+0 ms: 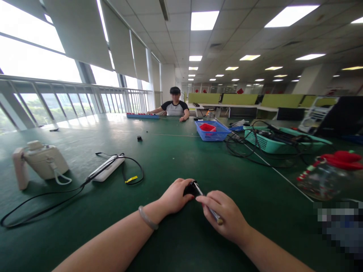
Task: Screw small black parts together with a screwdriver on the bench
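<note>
Closely, left hand (pixel 176 195) curls around black object (pixel 190 188); right hand (pixel 227 214) pinches silver tool (pixel 214 214).

Blue basket (pixel 214 136) near teal basket (pixel 257 142)

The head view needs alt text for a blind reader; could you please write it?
The left hand holds a small black object while the right hand holds a slim silver tool to it, over a green table. Another person is across it, with a blue basket to the right.
</note>
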